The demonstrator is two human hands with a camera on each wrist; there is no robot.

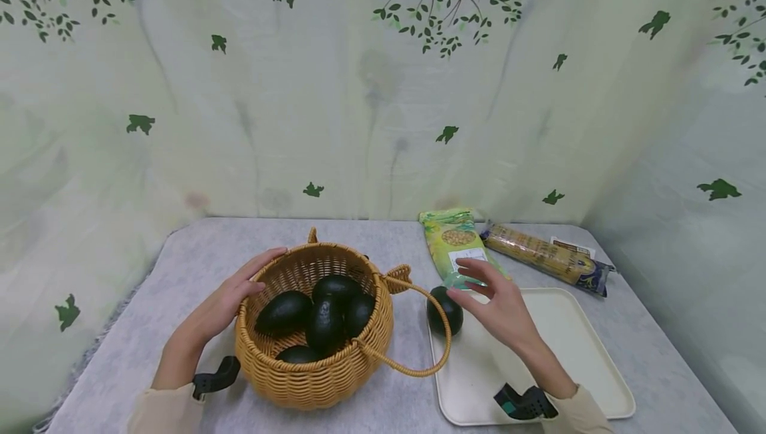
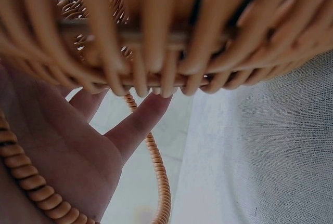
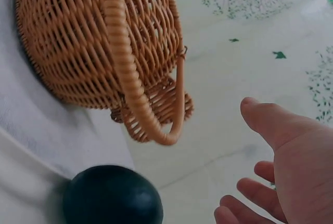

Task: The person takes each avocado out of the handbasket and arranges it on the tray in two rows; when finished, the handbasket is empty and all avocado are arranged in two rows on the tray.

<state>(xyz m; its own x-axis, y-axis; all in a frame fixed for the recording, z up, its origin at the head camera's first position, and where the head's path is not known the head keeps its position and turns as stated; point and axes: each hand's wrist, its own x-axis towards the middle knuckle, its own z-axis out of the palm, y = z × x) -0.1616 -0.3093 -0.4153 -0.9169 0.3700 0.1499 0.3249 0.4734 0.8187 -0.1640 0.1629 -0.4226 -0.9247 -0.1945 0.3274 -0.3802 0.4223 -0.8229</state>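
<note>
A wicker basket (image 1: 311, 381) stands on the table with several dark avocados (image 1: 284, 312) inside. My left hand (image 1: 230, 298) holds its left rim, the thumb reaching over the edge; in the left wrist view the thumb (image 2: 143, 122) touches the weave. One more avocado (image 1: 445, 311) lies at the far left corner of a white tray (image 1: 574, 341), partly behind the basket's looped handle (image 1: 443, 347). Just right of that avocado hovers my right hand (image 1: 499, 304), fingers spread and loosely bent, holding nothing. The right wrist view shows the same avocado (image 3: 112, 198) apart from the hand.
Behind the tray lie a green and yellow bag (image 1: 457, 241) and a long pack (image 1: 544, 258) that looks like dry noodles. A small card (image 1: 571, 246) sits behind the pack. A leaf-patterned curtain (image 1: 359, 121) rises at the table's back edge.
</note>
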